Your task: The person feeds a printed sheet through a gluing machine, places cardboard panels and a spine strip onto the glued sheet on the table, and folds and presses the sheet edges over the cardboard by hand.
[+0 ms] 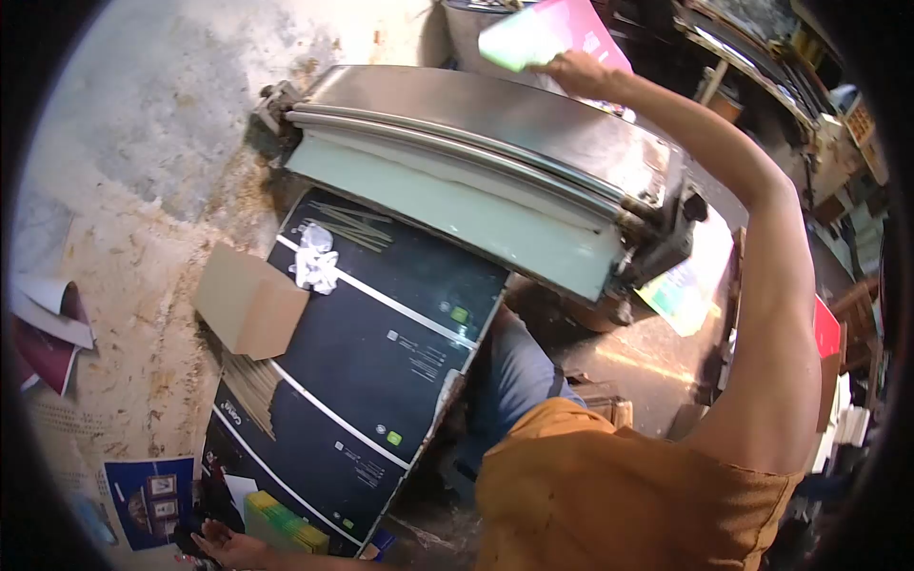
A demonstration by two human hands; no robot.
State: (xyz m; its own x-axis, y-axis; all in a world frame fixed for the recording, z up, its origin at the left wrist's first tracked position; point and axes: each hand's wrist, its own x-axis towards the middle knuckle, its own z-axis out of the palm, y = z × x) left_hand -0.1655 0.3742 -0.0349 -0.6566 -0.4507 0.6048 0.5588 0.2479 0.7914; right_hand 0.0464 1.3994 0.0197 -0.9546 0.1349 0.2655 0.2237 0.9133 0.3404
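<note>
My right hand [586,76] reaches out at the top, its fingers closed on the edge of a pink and pale green sheet [571,33] beyond the metal machine. Glare washes out part of that sheet. At the lower left, my left hand [228,545] is palm up with its fingers apart and nothing visible in it. Just beside it is a stack of yellow-green printed pieces [284,523]. The machine [457,119] has a curved metal cover, a long roller bar [457,152] and a pale green bed [447,219].
A dark printed board [352,352] bears a brown cardboard piece [249,300], crumpled white material [315,259] and thin strips [249,385]. A blue printed sheet [150,502] lies at lower left. Colorful sheets [687,285] lie right of the machine. Clutter fills the right side.
</note>
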